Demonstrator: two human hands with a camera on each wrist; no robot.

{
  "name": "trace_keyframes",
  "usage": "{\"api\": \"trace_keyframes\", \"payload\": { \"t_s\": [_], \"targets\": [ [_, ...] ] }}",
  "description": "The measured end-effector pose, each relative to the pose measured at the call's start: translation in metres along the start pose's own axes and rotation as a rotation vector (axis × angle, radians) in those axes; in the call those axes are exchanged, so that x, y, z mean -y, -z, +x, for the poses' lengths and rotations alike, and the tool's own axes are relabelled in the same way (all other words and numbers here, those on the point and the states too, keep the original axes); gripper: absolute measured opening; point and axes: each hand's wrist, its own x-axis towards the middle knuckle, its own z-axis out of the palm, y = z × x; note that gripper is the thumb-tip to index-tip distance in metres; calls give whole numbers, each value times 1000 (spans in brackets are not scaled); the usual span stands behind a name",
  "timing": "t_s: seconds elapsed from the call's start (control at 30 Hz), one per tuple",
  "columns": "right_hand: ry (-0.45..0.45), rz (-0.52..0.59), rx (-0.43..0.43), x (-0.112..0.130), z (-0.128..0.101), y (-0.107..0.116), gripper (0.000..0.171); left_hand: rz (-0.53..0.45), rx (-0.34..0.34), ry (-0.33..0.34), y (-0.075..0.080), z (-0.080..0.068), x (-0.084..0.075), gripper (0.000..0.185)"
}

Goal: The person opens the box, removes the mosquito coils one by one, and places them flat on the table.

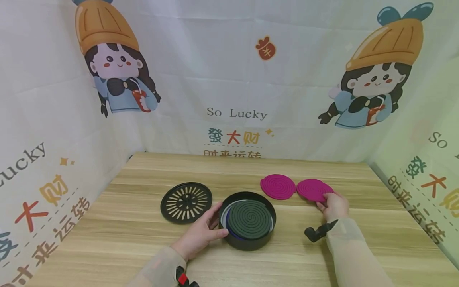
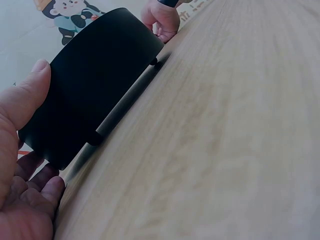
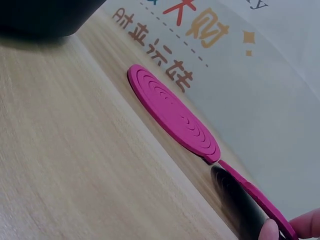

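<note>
2 hands at work, near edge of wooden table. Left hand steadies the black round holder, thumb and fingers curled against its wall; a dark green coil lies inside. Right hand pinches the edge of the nearer magenta coil, lifted slightly in the wrist view; a 2nd magenta coil touches it. Slotted black lid lies apart, left. Judged step: picking up a coil; next calls for a gentle lift without snapping. Right fingertips mostly cut off; holder's interior hidden from wrist views.
</note>
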Motion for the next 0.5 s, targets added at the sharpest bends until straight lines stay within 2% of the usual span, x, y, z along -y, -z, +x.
{"api": "trace_keyframes", "payload": {
  "t_s": [0.27, 0.5],
  "targets": [
    [16, -8, -10, 0, -2, -1, 56, 2, -7, 2, -1, -1, 0, 96],
    [4, 23, -12, 1, -4, -4, 60, 6, -5, -1, -1, -1, 0, 95]
  ]
}}
